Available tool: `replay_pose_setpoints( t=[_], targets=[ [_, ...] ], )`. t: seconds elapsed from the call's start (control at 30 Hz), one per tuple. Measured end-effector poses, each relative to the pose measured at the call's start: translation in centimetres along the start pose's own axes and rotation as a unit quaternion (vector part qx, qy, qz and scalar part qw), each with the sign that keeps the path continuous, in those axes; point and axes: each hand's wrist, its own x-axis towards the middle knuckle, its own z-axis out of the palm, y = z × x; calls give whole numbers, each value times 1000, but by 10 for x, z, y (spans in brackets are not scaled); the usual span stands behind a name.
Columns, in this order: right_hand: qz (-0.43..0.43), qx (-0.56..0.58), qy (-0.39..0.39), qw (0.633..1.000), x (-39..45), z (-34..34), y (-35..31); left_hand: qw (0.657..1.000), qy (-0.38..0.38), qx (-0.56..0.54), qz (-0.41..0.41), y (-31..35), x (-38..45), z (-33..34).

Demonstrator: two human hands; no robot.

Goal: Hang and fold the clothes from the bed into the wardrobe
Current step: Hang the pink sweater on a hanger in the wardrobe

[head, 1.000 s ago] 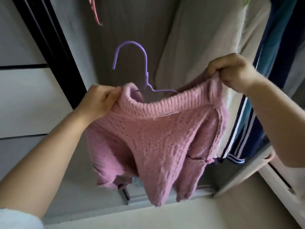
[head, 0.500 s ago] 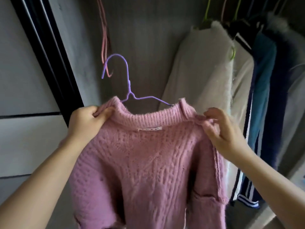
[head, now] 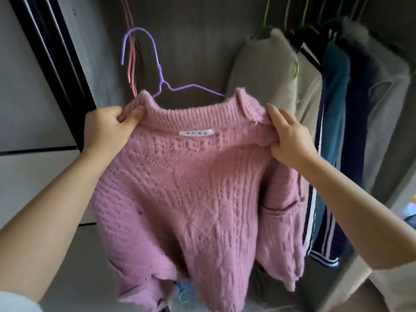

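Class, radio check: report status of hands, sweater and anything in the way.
Left hand and right hand each grip a sweater shoulder. Sweater on purple hanger, not yet on a rail. Pink hangers behind its hook; hung clothes at right.

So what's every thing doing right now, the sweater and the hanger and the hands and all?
Pink sweater: on the purple hanger, held up by both shoulders, label showing.
Purple hanger: inside the sweater's neck, hook free, not on a rail.
Left hand: grips the sweater's shoulder.
Right hand: fingers pinch the other shoulder.
Pink hangers: hanging bare.
Hung clothes: on hangers in the wardrobe.
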Motion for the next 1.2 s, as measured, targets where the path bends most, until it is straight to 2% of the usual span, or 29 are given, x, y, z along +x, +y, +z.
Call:
replay_pose_setpoints(
  t=[0.13,0.2,0.27,0.33,0.43,0.5,0.57,0.6,0.63,0.67,0.7,0.73,0.77,0.8,0.83,0.87,0.93,0.97,1.0,1.07,1.13,1.2],
  targets=[
    [-33,105,-27,994,-11,-21,12,997,7,25,67,-6,-9,-4],
    [23,152,-55,987,-13,-29,19,990,44,36,132,-14,-11,-2],
    [107,239,-81,962,-13,-41,26,977,82,40,192,-22,-15,0],
    [160,330,-115,923,-12,-50,33,968,89,19,232,-26,-20,2],
    [165,429,-212,863,-14,-50,31,969,75,-24,232,-27,-22,8],
    [175,520,-247,798,-11,-41,20,977,69,-64,190,-23,-24,14],
    [142,629,-294,706,-14,-34,1,986,71,-86,127,-19,-24,19],
    [152,665,-291,671,-12,-29,-5,989,72,-89,96,-17,-24,22],
    [203,675,-263,659,-9,-26,-5,991,75,-89,73,-17,-24,23],
    [253,634,-196,704,-7,-23,3,991,77,-89,57,-18,-23,24],
    [274,568,-128,765,-7,-22,9,992,80,-86,47,-19,-23,24],
    [244,495,-74,831,-7,-23,15,993,81,-82,35,-21,-24,24],
    [179,418,-12,891,-8,-25,14,993,79,-80,22,-22,-25,24],
    [98,345,71,931,-10,-24,14,994,78,-82,9,-22,-25,24],
    [13,306,135,942,-13,-24,12,993,74,-89,-1,-21,-26,24],
    [-51,288,161,943,-17,-24,8,993,71,-96,-7,-18,-26,23],
    [-141,238,133,952,-26,-25,1,992,70,-105,-1,-11,-26,22],
    [-154,180,113,965,-27,-29,-2,992,70,-105,7,-8,-26,22],
    [-140,101,87,981,-27,-35,-7,992,68,-106,16,-4,-27,20],
    [-64,-14,-41,997,-24,-46,-14,992,63,-97,52,3,-28,18],
    [-4,-33,-168,985,-24,-51,-18,990,64,-65,110,11,-30,17],
    [27,-21,-188,982,-25,-45,-16,984,69,-33,158,18,-31,16]
  ],
)
